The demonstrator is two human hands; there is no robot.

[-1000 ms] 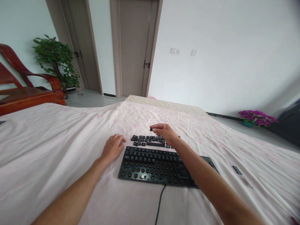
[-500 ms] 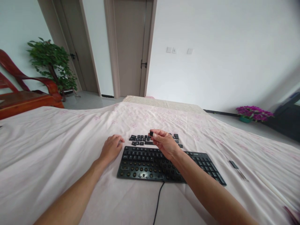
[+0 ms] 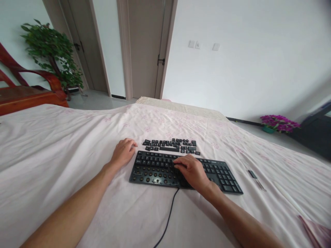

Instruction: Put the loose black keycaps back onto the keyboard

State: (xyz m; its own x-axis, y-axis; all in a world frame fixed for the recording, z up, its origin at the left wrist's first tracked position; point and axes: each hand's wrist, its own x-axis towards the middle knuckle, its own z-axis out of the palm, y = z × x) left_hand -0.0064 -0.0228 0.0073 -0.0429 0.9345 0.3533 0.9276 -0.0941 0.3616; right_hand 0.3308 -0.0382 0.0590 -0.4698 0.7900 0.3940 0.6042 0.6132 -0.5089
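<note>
A black keyboard (image 3: 219, 175) lies on the cloth, its lower left rows bare of keycaps and showing round switch spots. My right hand (image 3: 192, 170) is over its middle, thumb and forefinger pinched at the upper rows around a black keycap that the fingers mostly hide. My left hand (image 3: 124, 150) rests on the cloth just left of the keyboard, fingers loosely stretched and holding nothing. Behind the keyboard, several loose keycaps (image 3: 154, 144) lie in rough rows, with the long space bar (image 3: 169, 149) among them.
A pale flowered cloth (image 3: 103, 127) covers the surface. The keyboard's cable (image 3: 168, 220) runs toward me. To the right lies a thin wire tool with a dark handle (image 3: 252, 174). A pinkish fabric (image 3: 315, 230) is at the lower right. Farther back are a wooden chair, plants and doors.
My right hand has come down from above the loose keycaps to the keyboard, bringing the keycap it held up. My left hand stays put. The view has tilted slightly downward.
</note>
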